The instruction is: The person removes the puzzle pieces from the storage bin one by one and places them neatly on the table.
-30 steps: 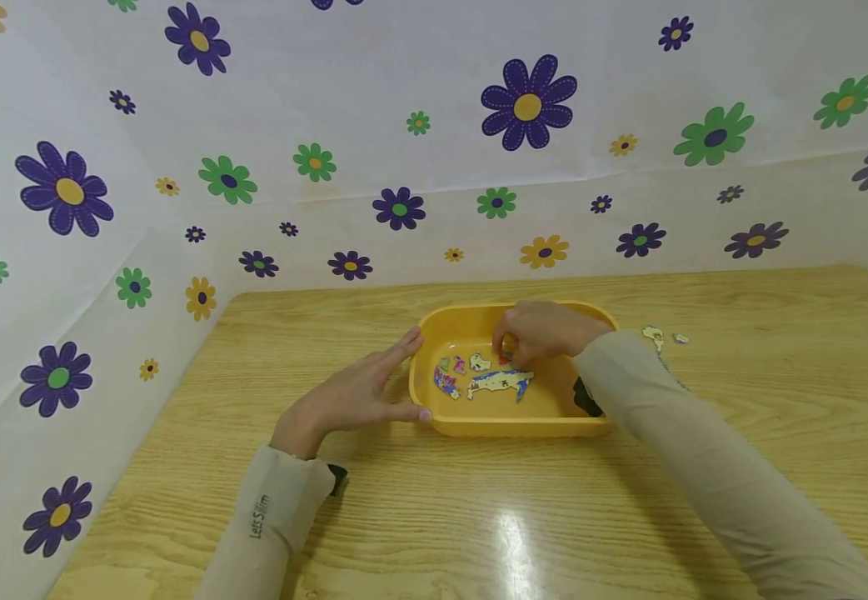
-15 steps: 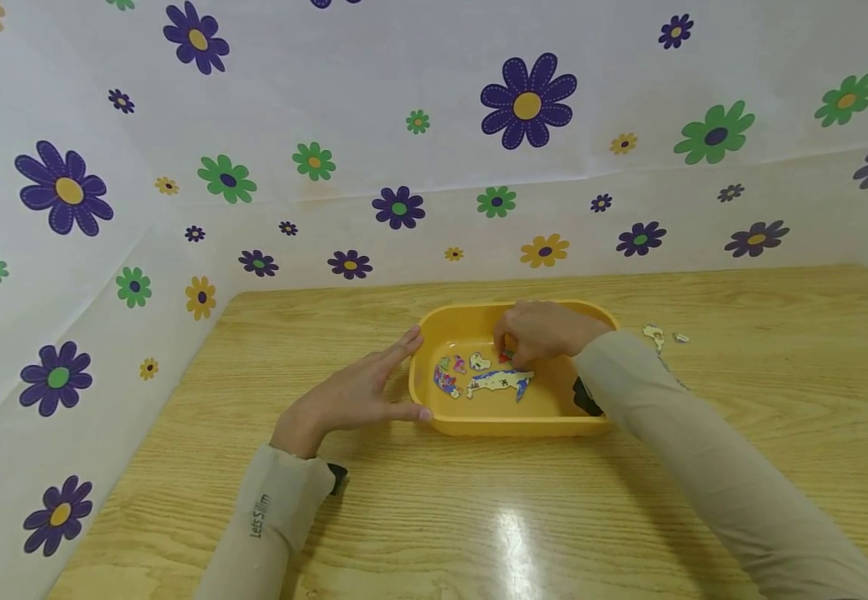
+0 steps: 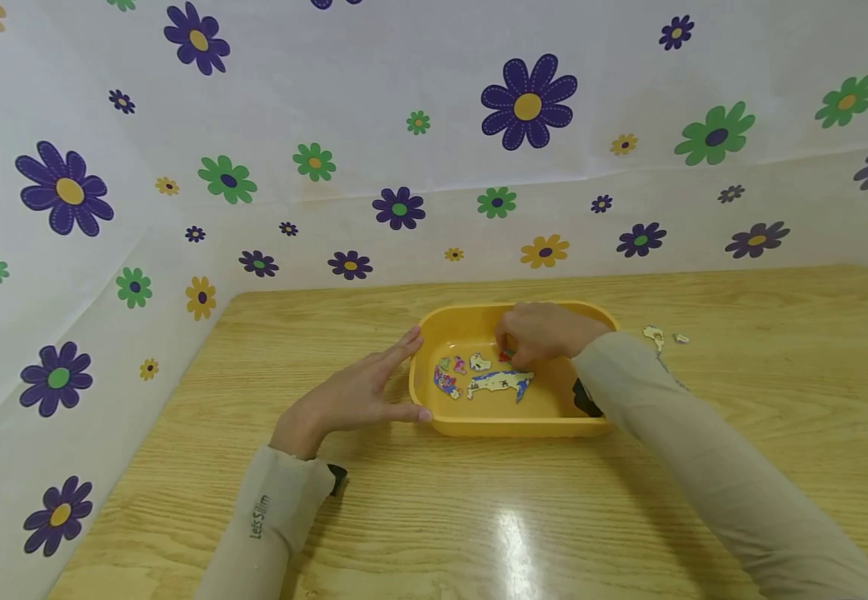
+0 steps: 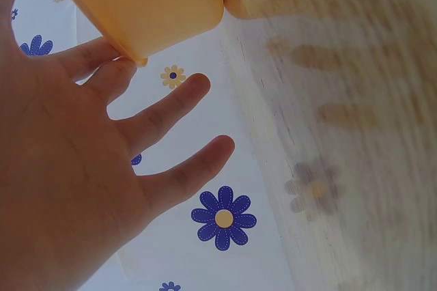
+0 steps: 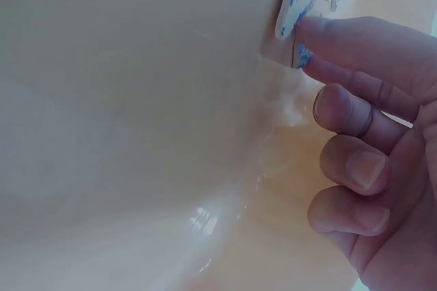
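Observation:
A yellow plastic basin point(image 3: 516, 426) stands on the table. My left hand point(image 3: 351, 392) spans its left end with fingers spread and mostly straight, fingertips and thumb at the rim. In the left wrist view two fingers of the left hand point(image 4: 75, 147) meet the rim and the others stretch past it. Inside the basin my right hand point(image 3: 542, 333) pinches a small puzzle piece point(image 3: 506, 357), reddish at its edge, between thumb and index finger. The right hand's point(image 5: 382, 120) other fingers are curled. Beside it on the basin floor lies a long cream and blue puzzle piece point(image 3: 500, 381).
Several smaller puzzle pieces lie at the basin's left, among them a red and blue one point(image 3: 446, 382) and a cream one point(image 3: 480, 362). Right of the basin, a cream piece point(image 3: 654, 335) and a tiny piece point(image 3: 680, 338) rest on the wooden table point(image 3: 419, 517). Flower-printed sheeting point(image 3: 314, 200) stands behind.
The right hand's fingers have shifted very slightly around the small puzzle piece. The left hand and the basin have stayed in place.

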Motion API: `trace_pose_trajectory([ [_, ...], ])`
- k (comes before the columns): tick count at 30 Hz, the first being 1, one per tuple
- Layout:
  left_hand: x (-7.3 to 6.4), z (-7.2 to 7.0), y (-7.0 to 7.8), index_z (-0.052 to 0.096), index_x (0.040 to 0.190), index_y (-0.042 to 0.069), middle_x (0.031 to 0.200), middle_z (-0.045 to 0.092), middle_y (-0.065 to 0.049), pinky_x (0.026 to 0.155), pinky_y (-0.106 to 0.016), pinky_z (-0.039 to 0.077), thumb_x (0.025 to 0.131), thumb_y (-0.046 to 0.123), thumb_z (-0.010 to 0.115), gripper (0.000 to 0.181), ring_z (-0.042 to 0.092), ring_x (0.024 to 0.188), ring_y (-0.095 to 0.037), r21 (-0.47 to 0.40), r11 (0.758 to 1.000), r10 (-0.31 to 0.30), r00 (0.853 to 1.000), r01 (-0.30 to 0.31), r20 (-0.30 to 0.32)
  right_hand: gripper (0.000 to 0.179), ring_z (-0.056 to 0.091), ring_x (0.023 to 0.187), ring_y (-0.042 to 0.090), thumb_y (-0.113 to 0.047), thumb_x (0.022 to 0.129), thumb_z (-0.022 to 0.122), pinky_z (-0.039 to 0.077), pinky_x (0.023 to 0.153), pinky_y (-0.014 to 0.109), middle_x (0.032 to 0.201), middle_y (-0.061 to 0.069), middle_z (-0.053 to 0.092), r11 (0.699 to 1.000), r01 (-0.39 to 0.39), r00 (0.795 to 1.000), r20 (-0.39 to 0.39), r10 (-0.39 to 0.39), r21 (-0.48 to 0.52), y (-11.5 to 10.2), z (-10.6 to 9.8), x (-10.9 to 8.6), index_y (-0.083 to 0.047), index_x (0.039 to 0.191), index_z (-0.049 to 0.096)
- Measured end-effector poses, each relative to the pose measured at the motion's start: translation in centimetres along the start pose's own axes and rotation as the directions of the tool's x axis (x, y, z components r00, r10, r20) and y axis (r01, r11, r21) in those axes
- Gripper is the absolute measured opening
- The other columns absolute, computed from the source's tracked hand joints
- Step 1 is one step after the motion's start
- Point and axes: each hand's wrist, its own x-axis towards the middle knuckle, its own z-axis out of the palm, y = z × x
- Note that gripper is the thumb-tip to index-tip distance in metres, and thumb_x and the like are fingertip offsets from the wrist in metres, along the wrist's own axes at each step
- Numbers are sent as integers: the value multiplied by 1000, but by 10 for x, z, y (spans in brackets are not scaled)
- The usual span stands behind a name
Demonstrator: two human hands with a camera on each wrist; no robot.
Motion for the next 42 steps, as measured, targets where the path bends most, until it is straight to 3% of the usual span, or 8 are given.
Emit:
trace_pose_trajectory([
  [8, 0, 0, 1, 19, 163, 8, 169, 5, -1, 122, -51, 19, 87, 47, 79, 104, 16, 153, -28, 7, 1000, 5, 1000, -5, 1, 17, 54, 75, 18, -22, 87, 78, 52, 73, 32, 81, 0, 62, 995, 15, 1000, -14, -17, -103, -5, 2, 2, -8, 89, 70],
  [12, 0, 0, 1, 19, 163, 8, 169, 5, 0, 122, -51, 19, 87, 47, 79, 104, 16, 153, -28, 6, 1000, 5, 1000, -5, 2, 17, 54, 76, 19, -22, 88, 77, 52, 73, 32, 82, 1, 61, 994, 4, 1000, -16, -6, -108, -5, 2, 1, -6, 91, 70],
  [17, 0, 0, 2, 19, 163, 9, 169, 6, 1, 122, -51, 20, 87, 48, 79, 104, 16, 153, -28, 2, 1000, 4, 1000, -4, 1, 22, 53, 75, 20, -20, 85, 74, 50, 69, 32, 81, 2, 62, 1000, -20, 999, -39, 19, -23, -5, -1, 0, -4, 100, 73],
  [21, 0, 0, 2, 20, 163, 9, 169, 6, 1, 122, -50, 19, 87, 48, 79, 104, 17, 153, -28, 1, 1000, 9, 1000, -9, 0, 23, 52, 69, 18, -16, 84, 72, 46, 63, 30, 76, 2, 59, 999, 16, 996, -89, -12, 44, -1, -4, -2, -2, 102, 73],
  [30, 0, 0, 0, 19, 163, 9, 169, 5, 1, 122, -51, 19, 87, 47, 79, 104, 16, 153, -28, -1, 1000, 7, 1000, -7, -6, 20, 48, 66, 16, -9, 85, 71, 41, 64, 30, 71, 0, 53, 989, 63, 987, -158, -42, 130, 3, -23, -17, 1, 102, 72],
  [33, 0, -1, 1, 19, 163, 8, 169, 5, 1, 122, -51, 19, 87, 47, 79, 104, 16, 153, -28, -10, 1000, 10, 1000, -10, -6, 19, 45, 62, 13, -7, 84, 70, 38, 61, 28, 67, -2, 51, 988, 96, 978, -194, -71, 123, 4, -29, -23, 2, 100, 72],
  [42, 0, 0, 1, 19, 163, 8, 169, 6, -2, 122, -51, 18, 87, 47, 79, 105, 15, 153, -29, -16, 1000, 15, 1000, -15, -4, 18, 48, 66, 17, -8, 84, 71, 40, 63, 31, 69, -1, 54, 992, 72, 969, -242, -44, 107, 10, -44, -39, 0, 100, 72],
])
